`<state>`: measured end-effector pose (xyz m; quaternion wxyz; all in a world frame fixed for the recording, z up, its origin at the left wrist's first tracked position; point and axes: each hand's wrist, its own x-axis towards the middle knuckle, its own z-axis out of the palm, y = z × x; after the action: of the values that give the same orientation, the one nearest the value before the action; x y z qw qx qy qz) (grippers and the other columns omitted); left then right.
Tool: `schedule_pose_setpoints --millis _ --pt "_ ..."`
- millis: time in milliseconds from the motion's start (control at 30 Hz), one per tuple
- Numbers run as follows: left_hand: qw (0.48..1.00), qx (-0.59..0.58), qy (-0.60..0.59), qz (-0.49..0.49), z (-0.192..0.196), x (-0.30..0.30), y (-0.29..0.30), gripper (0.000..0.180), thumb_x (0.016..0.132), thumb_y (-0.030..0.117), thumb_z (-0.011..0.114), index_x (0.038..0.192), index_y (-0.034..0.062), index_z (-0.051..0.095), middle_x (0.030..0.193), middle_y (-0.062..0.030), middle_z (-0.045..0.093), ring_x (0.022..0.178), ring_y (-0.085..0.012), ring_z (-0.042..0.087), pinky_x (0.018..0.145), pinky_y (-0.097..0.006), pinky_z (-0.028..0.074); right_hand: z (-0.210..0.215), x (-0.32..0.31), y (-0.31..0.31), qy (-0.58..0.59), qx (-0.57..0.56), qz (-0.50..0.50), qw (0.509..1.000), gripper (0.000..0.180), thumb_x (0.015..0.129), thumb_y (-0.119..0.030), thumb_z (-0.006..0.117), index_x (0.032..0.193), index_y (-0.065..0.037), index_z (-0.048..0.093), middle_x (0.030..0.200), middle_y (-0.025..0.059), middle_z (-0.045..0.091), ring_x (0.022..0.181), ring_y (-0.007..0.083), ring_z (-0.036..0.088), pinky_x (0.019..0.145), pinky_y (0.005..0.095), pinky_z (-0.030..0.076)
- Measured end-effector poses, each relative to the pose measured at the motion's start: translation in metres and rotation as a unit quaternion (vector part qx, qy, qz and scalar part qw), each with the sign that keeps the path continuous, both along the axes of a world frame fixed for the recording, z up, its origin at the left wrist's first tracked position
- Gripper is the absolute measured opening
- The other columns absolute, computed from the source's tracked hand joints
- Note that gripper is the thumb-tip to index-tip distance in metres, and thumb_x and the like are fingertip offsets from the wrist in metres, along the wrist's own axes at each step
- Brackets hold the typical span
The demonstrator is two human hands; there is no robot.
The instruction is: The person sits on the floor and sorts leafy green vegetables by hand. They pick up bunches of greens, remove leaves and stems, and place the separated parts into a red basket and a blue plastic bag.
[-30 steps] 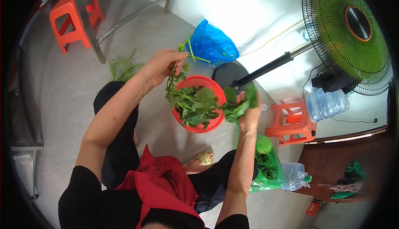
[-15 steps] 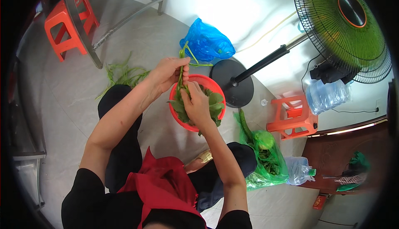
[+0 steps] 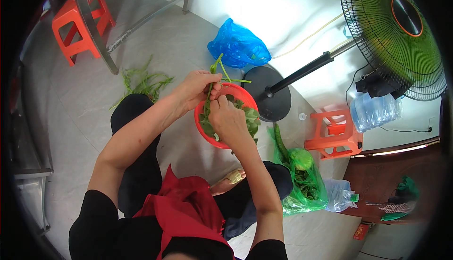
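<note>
In my left hand [image 3: 200, 88] is a small bunch of green leafy-vegetable stems [image 3: 218, 65], pinched between thumb and fingers, with the cut ends sticking up and off to the right. My right hand [image 3: 229, 122] is closed just below it, its fingertips gripping the lower part of the stems; its exact hold is partly hidden. Both hands are over a red plastic basin [image 3: 233, 89] on the floor between my feet. Broad green leaves [image 3: 252, 117] fill the basin and show around my right hand.
Loose stems [image 3: 145, 81] lie on the floor at left. Behind the basin sit a blue plastic bag [image 3: 239, 46] and a standing fan's round base [image 3: 269, 102]. To the right are a green bag of vegetables [image 3: 304, 180], an orange stool [image 3: 332, 132] and a large clear bottle [image 3: 339, 195].
My right hand has turned and its fingers have drawn together higher on the stems, close to my left hand. My left hand keeps its pinch. The whole view has shifted slightly.
</note>
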<state>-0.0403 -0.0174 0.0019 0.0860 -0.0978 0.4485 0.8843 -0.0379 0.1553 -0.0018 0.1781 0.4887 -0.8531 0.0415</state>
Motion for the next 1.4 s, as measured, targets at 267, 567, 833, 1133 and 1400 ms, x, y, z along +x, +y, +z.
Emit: schedule_pose_setpoints --millis 267,567,833,1133,1400 --pt "0.999 0.023 0.0 0.037 0.005 -0.004 -0.011 0.02 0.093 0.02 0.064 0.079 0.0078 0.06 0.07 -0.0018 0.058 0.064 -0.0138 0.053 0.062 -0.029 0.045 -0.048 -0.066 0.039 -0.476 -0.361 -0.18 0.781 0.022 0.092 -0.018 0.053 0.086 0.001 0.061 0.082 0.0219 0.065 0.083 0.0377 0.065 0.075 0.0452 0.05" --pt "0.99 0.096 -0.019 0.106 0.003 -0.003 -0.007 0.017 0.091 0.008 0.063 0.1 -0.0059 0.061 0.093 -0.0102 0.064 0.084 -0.0192 0.064 0.082 -0.031 0.054 -0.02 0.006 0.006 -0.369 -0.311 -0.057 0.874 0.017 0.088 -0.017 0.066 0.095 -0.003 0.061 0.084 0.0168 0.065 0.074 0.0327 0.064 0.068 0.0389 0.05" --pt "0.974 0.123 -0.016 0.188 0.003 -0.009 0.008 0.016 0.088 -0.004 0.059 0.103 -0.0089 0.056 0.1 -0.015 0.063 0.088 -0.0214 0.065 0.083 -0.032 0.057 -0.024 0.007 -0.017 -0.296 -0.415 -0.091 0.856 0.013 0.087 -0.011 0.066 0.094 -0.002 0.06 0.083 0.0149 0.064 0.07 0.0298 0.063 0.064 0.0383 0.048" --pt "0.962 0.113 -0.034 0.247 -0.003 -0.005 0.029 0.036 0.085 -0.009 0.06 0.117 -0.0068 0.044 0.105 -0.0148 0.06 0.094 -0.0223 0.063 0.087 -0.032 0.055 -0.026 -0.001 -0.016 -0.344 -0.414 -0.106 0.836 0.012 0.087 -0.01 0.066 0.095 -0.001 0.061 0.078 0.013 0.065 0.068 0.0251 0.063 0.064 0.0368 0.048" --pt "0.954 0.095 -0.017 0.285 -0.001 -0.002 0.038 0.046 0.083 -0.009 0.063 0.121 -0.0057 0.038 0.105 -0.0163 0.061 0.091 -0.0224 0.065 0.083 -0.033 0.056 -0.029 -0.005 -0.014 -0.351 -0.431 -0.142 0.819 0.009 0.087 -0.008 0.064 0.09 -0.001 0.06 0.076 0.0114 0.063 0.066 0.0217 0.061 0.063 0.0337 0.048"
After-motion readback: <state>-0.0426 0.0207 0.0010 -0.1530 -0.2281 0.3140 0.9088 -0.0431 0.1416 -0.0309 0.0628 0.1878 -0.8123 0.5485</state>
